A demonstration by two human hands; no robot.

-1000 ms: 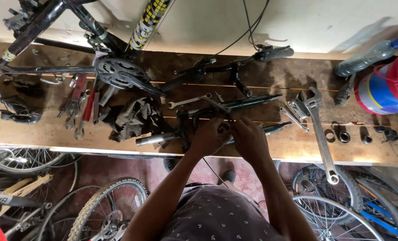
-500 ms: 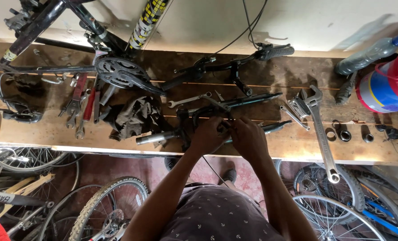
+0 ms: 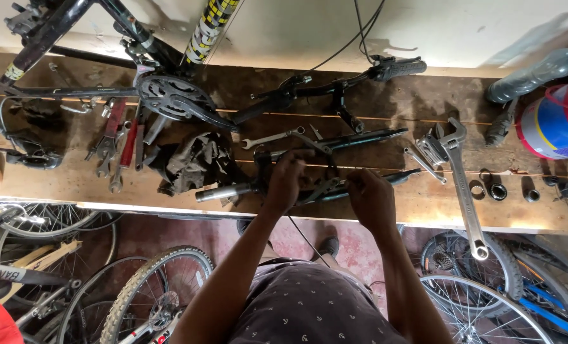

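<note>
The left hand [image 3: 287, 181] and the right hand [image 3: 370, 200] are both on the black bicycle fork with two dark legs and a silver steerer tube [image 3: 233, 190], which lies across the middle of the long wooden plank worktop [image 3: 424, 210]. Compared with one second ago, the two hands stand a little more apart: the left one is now at the crown end of the fork, and the right one is further toward 3 o'clock, near the worktop's front edge. The fork itself keeps the same place and direction, its silver tube pointing to 9 o'clock.

The left grip is closed around the fork at the crown. The right grip is narrow, its fingers pinching a small dark part beside the fork leg; what this part is, I cannot tell. A thin black cable [image 3: 306, 237] hangs down from between the hands, so I judge that the work now is fine handling at the fork, not moving it.

At 9 o'clock of the left hand lies a crumpled dark rag [image 3: 194, 162], just beside the silver tube. At 12 o'clock is a small silver open-end spanner [image 3: 268, 138]. At 3 o'clock of the right hand, well apart, lies a large silver adjustable wrench [image 3: 465, 191], untouched as before.
</note>
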